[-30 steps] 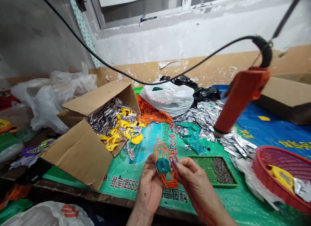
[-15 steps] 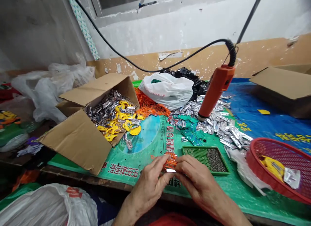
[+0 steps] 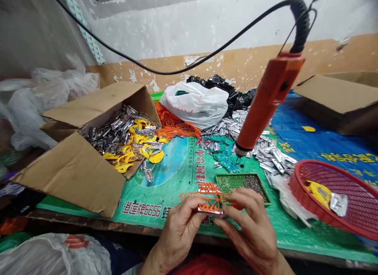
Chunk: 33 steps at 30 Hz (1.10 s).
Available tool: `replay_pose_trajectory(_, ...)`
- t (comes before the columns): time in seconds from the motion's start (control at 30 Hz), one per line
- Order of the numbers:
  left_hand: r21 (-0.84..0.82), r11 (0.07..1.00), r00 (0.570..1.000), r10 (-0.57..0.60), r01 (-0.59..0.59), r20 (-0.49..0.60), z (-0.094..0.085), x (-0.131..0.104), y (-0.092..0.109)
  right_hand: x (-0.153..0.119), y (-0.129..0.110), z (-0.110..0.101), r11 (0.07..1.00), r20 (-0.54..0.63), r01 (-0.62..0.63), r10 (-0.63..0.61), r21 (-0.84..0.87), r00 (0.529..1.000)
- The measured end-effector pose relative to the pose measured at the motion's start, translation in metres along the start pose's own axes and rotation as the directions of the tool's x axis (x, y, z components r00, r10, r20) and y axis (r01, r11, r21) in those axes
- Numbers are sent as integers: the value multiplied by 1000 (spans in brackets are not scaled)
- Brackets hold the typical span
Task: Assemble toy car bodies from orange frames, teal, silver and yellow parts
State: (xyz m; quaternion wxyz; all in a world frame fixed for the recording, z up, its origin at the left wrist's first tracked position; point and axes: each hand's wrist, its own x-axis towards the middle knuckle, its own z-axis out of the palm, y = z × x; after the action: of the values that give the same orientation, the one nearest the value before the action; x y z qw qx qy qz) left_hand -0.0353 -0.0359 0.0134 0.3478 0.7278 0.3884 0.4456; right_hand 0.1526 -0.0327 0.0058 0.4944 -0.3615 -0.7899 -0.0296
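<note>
In front of me I hold an orange plastic lattice piece (image 3: 206,199) with a shiny metal strip along its near edge. My left hand (image 3: 184,223) pinches its left end between thumb and fingers. At its right end, my right hand (image 3: 251,223) grips it with thumb and fingertips, the other fingers loosely curled. Just beyond the hands lies a green tray (image 3: 234,184) with small dark metal bits heaped at its right side. An orange power screwdriver (image 3: 267,105) hangs tip-down from a coiled black cord, above green pieces (image 3: 228,155) and silver metal parts (image 3: 276,157).
A tipped cardboard box (image 3: 79,168) at left spills metal and yellow parts (image 3: 126,153). Orange lattice pieces (image 3: 174,123) lie beside a white plastic bag (image 3: 195,103). A red basket (image 3: 339,192) holds a yellow piece at right; another cardboard box (image 3: 339,101) stands behind.
My right fingers have spread and shifted along the orange piece, which now shows more between my hands. The view has shifted, and the hanging screwdriver appears nearer.
</note>
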Motion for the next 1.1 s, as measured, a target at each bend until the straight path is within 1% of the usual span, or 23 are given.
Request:
replay_pose_trajectory(0.17, 163, 977, 990, 143, -138, -16, 1, -1, -6, 4, -5, -1, 993, 14, -36, 34, 114, 999)
replay_pose_trajectory(0.27, 209, 958, 980, 199, -194, -4, -1, -4, -10, 5, -8, 1, 988, -9, -44, 46, 146, 999)
replay_pose_trajectory(0.43, 196, 946, 966, 256, -256, 28, -3, -6, -14, 2, -10, 2, 988, -41, -32, 38, 152, 998)
replay_pose_trajectory(0.53, 211, 919, 942, 331, -333, 46, -5, -4, -13, -3, -10, 1, 991, -49, -16, 23, 133, 999)
replay_pose_trajectory(0.67, 281, 865, 908, 414, -416, 71, -7, -2, -12, -12, -9, 0, 996, -51, -5, 9, 86, 999)
replay_pose_trajectory(0.8, 330, 833, 894, 438, -443, 95, -8, -3, -13, -14, -10, -1, 998, -59, -15, 19, 61, 998)
replay_pose_trajectory(0.97, 322, 842, 900, 421, -433, 111, -8, -2, -10, -11, -11, -3, 998, -64, -30, 34, 53, 997)
replay_pose_trajectory(1.03, 328, 835, 896, 423, -442, 133, -9, -1, -8, -10, -11, -3, 997, -40, -56, 58, 55, 998)
replay_pose_trajectory(1.1, 336, 823, 889, 429, -458, 159, -8, -1, -7, -10, -12, -3, 994, 9, -86, 86, 65, 996)
